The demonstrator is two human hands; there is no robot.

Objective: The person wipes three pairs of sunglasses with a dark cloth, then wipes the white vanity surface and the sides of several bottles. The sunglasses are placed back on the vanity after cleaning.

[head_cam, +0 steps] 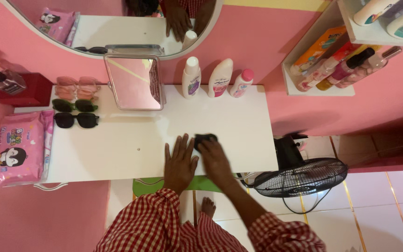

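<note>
My left hand point(180, 161) lies flat, palm down, on the white table top point(117, 149), fingers slightly apart, holding nothing. Right beside it, my right hand point(215, 156) presses on a small dark cloth-like object point(206, 137) that sticks out past my fingertips. The two hands almost touch. Red-and-white checked sleeves cover my arms at the bottom of the view.
A small standing mirror point(134, 83) and three white and pink bottles point(218, 77) stand at the back. Three pairs of sunglasses point(75, 106) and a pink wipes pack point(18, 148) lie left. A black floor fan point(299, 175) stands right; wall shelves point(346, 51) hold bottles.
</note>
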